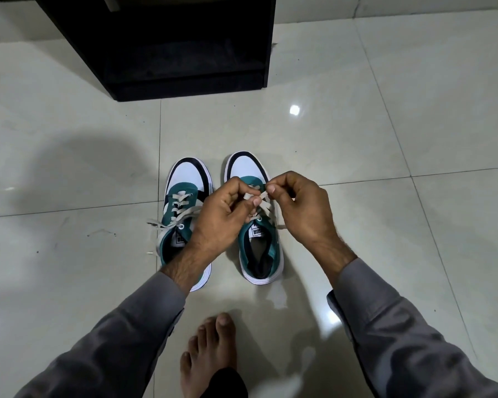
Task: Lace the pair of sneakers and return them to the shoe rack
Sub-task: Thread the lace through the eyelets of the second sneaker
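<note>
In the head view, two sneakers stood side by side on the pale tiled floor (357,139), toes pointing away toward the far side. The left sneaker (184,196) was teal, white and black, and its cream lace (176,216) was threaded through the eyelets, with loose ends trailing off to the left onto the floor. The right sneaker (259,254) stood just beside it, its heel opening showing dark lining and a white tongue label.

Both hands met over the lacing of the right sneaker. The left hand (224,208) was curled nearly closed, thumb and forefinger pinching a strand of the right sneaker's lace (266,208). The right hand (296,205) was likewise curled tight, its thumb and forefinger nipping the other strand where the two crossed. The strands ran down from the fingers to the top eyelets.

Grey sleeves (400,340) covered both forearms. A bare foot (210,346) rested on the floor at the near edge, between the arms. At the far side stood a dark shoe rack (184,47), its lower shelf in shadow, well apart from the sneakers.
</note>
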